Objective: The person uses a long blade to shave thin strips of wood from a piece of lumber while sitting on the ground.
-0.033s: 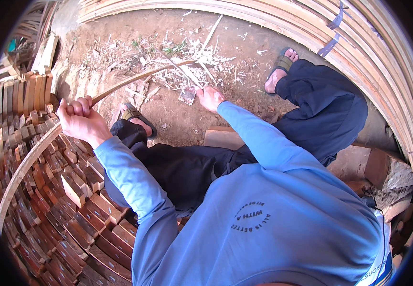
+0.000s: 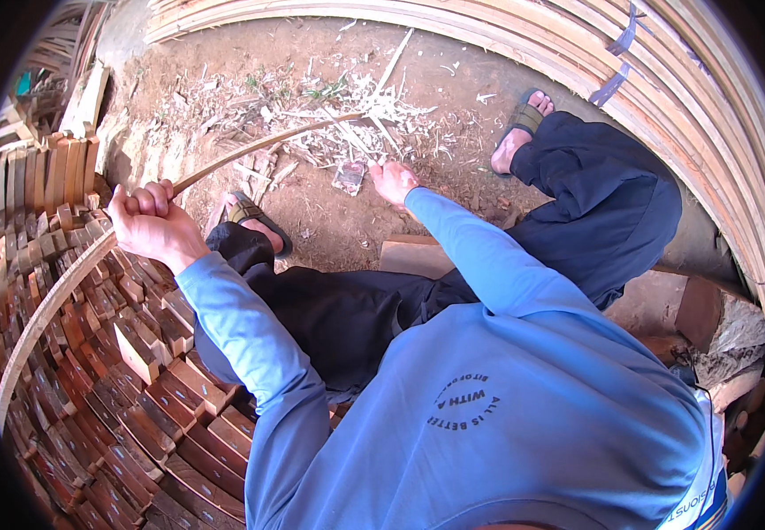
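A long, narrow wooden strip crosses the left side, from the lower left up to the litter of shavings. My left hand is closed round it near its middle. My right hand is closed beyond the strip's far part, apart from it, above the ground. Whatever lies in its fingers is too thin and unclear to name. Pale wood shavings lie scattered under the strip's far end. A small crumpled scrap rests on the ground just left of my right hand.
Stacked wood blocks fill the left and lower left. Long pale planks, tied with purple strips, curve along the top and right. My sandalled feet stand apart on the dirt floor. A short board lies near my legs.
A thin, pale sliver-like piece reaching up and left from my right hand shows earlier and no longer shows clearly. My right hand has shifted slightly right; my left hand has hardly moved.
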Demonstrator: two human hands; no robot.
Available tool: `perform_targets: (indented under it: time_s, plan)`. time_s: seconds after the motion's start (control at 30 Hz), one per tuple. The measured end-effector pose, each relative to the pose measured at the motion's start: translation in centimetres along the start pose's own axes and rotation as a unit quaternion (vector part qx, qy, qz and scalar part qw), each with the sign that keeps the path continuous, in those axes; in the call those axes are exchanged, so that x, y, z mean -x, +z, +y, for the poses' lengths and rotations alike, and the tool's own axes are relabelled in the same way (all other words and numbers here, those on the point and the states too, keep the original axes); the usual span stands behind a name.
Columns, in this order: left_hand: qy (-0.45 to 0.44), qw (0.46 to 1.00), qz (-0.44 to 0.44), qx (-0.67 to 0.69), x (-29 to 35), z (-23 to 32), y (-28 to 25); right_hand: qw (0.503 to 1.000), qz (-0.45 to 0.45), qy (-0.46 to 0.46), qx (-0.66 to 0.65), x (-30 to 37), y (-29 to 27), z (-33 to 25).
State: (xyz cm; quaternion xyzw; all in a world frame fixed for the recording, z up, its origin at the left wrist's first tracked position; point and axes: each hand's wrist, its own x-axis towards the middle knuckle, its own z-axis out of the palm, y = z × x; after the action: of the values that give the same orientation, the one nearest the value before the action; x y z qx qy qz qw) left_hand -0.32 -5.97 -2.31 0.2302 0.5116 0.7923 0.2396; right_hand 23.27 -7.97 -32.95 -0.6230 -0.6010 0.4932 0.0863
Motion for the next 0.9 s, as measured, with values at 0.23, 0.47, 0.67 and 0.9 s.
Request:
perform_targets:
  time_s: [0.23, 0.47, 0.67, 0.9]
  plan:
    - [-0.006, 1.000, -0.011, 0.005, -0.3, -0.3, 0.2, 0.986, 0.075, -0.139, 0.060, -1.0, 0.4, 0.3]
    - [-0.004, 1.000, 0.023, 0.003, -0.1, 0.1, -0.3, 0.983, -0.144, 0.091, -0.066, -0.8, -3.1, -1.7]
    - [-0.003, 1.000, 0.013, 0.003, -0.7, -0.4, -0.2, 0.994, 0.062, -0.083, 0.024, -1.6, 1.4, 1.7]
    - [-0.001, 1.000, 0.006, 0.006, -0.5, -0.2, -0.7, 0.998, -0.059, 0.026, -0.013, -1.4, -2.1, 0.1]
